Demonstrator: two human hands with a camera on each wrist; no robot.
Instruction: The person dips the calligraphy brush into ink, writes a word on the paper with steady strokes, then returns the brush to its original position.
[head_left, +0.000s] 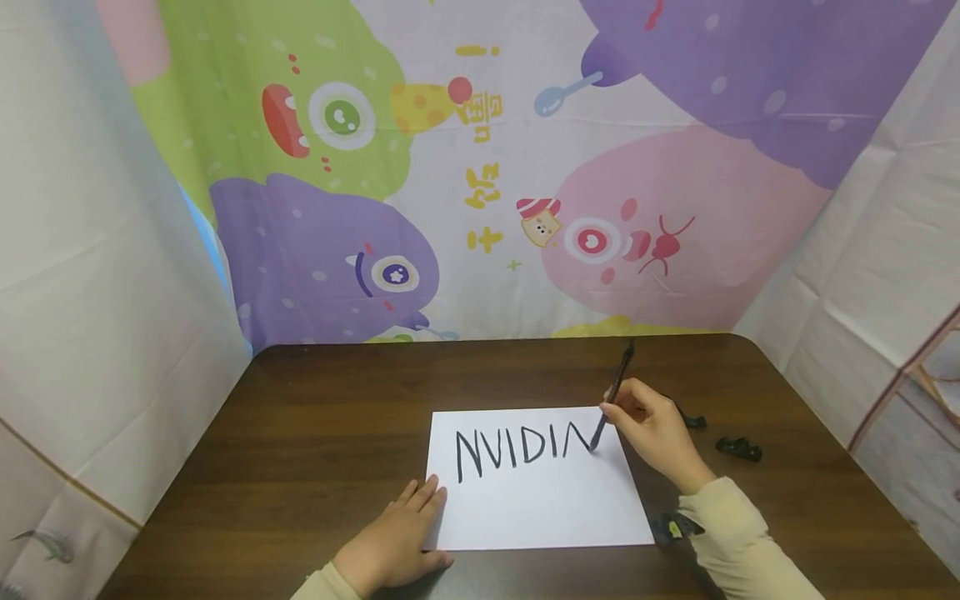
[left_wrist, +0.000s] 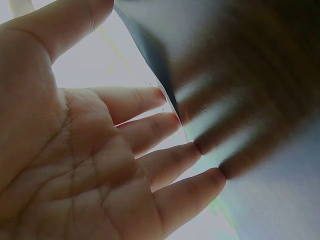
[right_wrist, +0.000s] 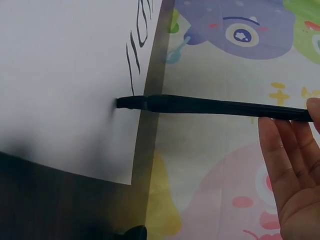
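Observation:
A white sheet of paper (head_left: 540, 508) lies on the dark wooden table, with black hand-drawn letters reading NVIDI and then a peaked pair of strokes. My right hand (head_left: 658, 433) pinches a slim black pen (head_left: 619, 379) between thumb and fingers. The pen (right_wrist: 200, 106) slants up from the paper, its tip at the foot of the last stroke. At the sheet's lower left edge rests my left hand (head_left: 401, 533), fingers straight and fingertips on the paper. In the left wrist view the left hand (left_wrist: 100, 165) shows its palm, fingers extended and a little spread.
Small black objects lie right of the paper: one with a yellow-green spot (head_left: 673, 527) beside the sheet's lower right corner, a lumpy one (head_left: 738, 450) farther right, and another (head_left: 693, 420) partly behind the right hand. A cartoon-printed cloth (head_left: 480, 300) hangs behind the table (head_left: 337, 400).

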